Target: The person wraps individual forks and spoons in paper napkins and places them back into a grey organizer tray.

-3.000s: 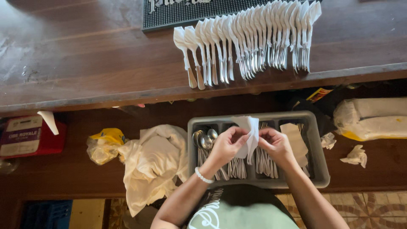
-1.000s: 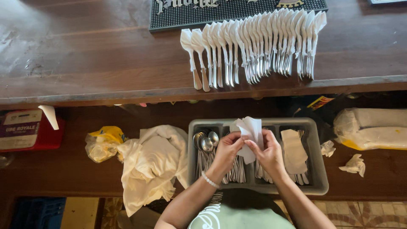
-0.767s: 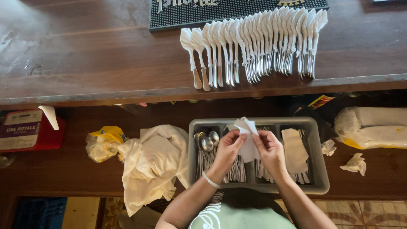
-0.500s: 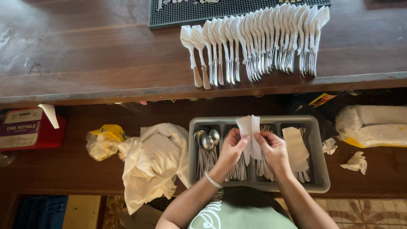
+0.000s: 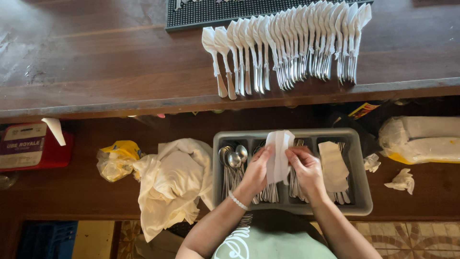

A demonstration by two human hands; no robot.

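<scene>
White paper napkin (image 5: 279, 156) is held upright over the middle of the grey cutlery tray (image 5: 364, 192), wrapped round cutlery whose handles (image 5: 272, 193) stick out below it. Left hand (image 5: 256, 171) is pinching the napkin's left edge between thumb and fingers; right hand (image 5: 304, 169) is pinching its right edge, fingers curled and pressed together. The napkin is judged light, soft and easily torn or unrolled; the metal inside is judged stiff, smooth and likely to slip out if grip is kept only on paper. Hold is best taken at mid-roll, where paper overlaps metal, not at the loose top. In the tray's left compartment spoons (image 5: 233, 158) are lying; in its right one a spare napkin (image 5: 333, 165) is laid over forks. Left of the tray, a crumpled cream cloth (image 5: 172, 182) is touching it. Above the tray, on the wooden counter (image 5: 96, 62), a row of wrapped cutlery rolls (image 5: 287, 43) is laid out.
</scene>
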